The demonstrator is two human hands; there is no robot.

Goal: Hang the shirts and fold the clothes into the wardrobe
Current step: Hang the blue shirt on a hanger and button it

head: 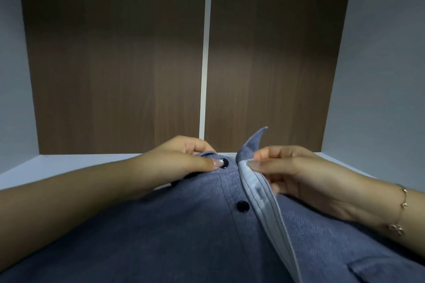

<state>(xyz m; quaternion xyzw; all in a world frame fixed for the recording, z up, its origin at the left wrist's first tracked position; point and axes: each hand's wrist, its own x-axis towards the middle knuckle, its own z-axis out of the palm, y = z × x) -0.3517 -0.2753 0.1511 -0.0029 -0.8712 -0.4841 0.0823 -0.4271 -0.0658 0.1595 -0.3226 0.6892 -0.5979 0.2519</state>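
Shirt [184, 232] gets buttoned, I guess: left hand [181, 158] pinches cloth by the top button [224, 163], right hand [287, 167] pinches the placket [259, 188] alongside.

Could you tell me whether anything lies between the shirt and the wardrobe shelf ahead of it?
Nothing visible does. The blue shirt lies at the front of the white shelf, held by the left hand and right hand.

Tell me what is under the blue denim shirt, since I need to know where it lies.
The blue denim shirt lies on a white shelf before a brown wooden back panel. Anything directly beneath the cloth is covered.
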